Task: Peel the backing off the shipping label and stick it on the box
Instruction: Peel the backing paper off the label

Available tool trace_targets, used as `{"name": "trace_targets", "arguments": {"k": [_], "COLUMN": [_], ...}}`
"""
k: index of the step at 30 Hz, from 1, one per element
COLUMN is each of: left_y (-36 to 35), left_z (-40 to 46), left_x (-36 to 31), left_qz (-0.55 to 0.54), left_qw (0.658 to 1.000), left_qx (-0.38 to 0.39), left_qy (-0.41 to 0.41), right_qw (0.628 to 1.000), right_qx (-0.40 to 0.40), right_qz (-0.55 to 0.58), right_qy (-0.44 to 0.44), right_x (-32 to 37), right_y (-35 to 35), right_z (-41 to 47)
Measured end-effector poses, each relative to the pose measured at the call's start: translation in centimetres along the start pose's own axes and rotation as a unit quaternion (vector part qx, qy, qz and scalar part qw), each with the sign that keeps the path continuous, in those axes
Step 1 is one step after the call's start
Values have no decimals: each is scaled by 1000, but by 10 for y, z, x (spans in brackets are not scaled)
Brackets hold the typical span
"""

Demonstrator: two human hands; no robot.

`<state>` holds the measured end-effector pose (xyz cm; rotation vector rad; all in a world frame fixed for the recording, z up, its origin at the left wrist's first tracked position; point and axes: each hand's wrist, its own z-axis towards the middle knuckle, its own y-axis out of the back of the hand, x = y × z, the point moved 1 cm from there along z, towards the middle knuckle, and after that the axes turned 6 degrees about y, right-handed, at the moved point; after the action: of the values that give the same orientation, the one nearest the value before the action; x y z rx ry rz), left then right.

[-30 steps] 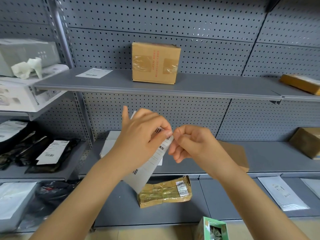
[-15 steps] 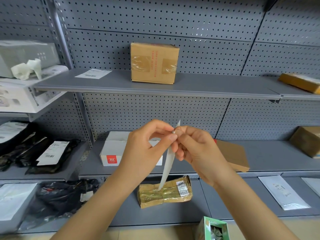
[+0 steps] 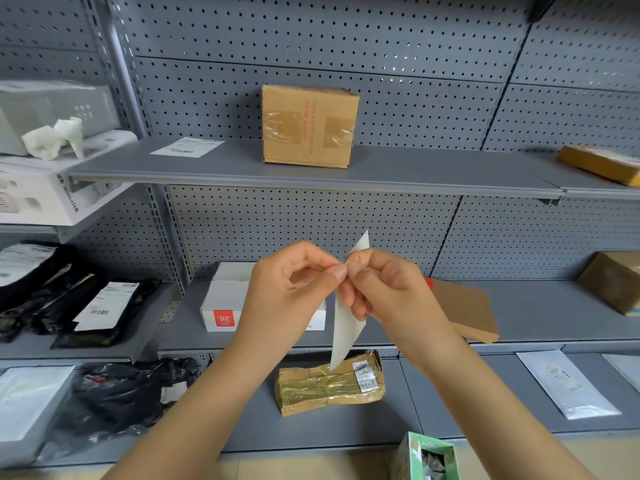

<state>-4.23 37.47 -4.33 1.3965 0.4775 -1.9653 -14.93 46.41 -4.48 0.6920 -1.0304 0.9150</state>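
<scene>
A white shipping label (image 3: 344, 329) hangs edge-on between my hands in front of the middle shelf. My left hand (image 3: 289, 294) and my right hand (image 3: 384, 289) both pinch its upper edge, thumb tips nearly touching. The label's printed side is turned away and I cannot tell whether the backing has come apart. A brown cardboard box (image 3: 308, 126) with clear tape and red print stands upright on the top shelf (image 3: 415, 174), well above my hands.
A second label sheet (image 3: 187, 147) lies on the top shelf left of the box. A white box with a red logo (image 3: 225, 306) and a flat brown carton (image 3: 464, 311) sit behind my hands. A taped brown parcel (image 3: 329, 382) lies on the lower shelf.
The label turned from facing me with its print visible to nearly edge-on. My hands rose slightly and closed together at its top edge.
</scene>
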Motion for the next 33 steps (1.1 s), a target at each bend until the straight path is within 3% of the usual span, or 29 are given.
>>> {"name": "trace_targets", "arguments": {"k": [22,33], "left_y": [-17,-22], "left_z": [-6,-11], "left_x": [18,29], "left_qz": [-46,-151], "left_qw": [989,969], "left_qx": [-79,-112], "left_qy": [116,161], "right_qw": [994,979], "right_qx": [-43,-73], "right_qz": [96,189], "right_qy": [-27,-26], "right_x": [-27,-42], "right_y": [4,15], "right_z": [-10,-18]}}
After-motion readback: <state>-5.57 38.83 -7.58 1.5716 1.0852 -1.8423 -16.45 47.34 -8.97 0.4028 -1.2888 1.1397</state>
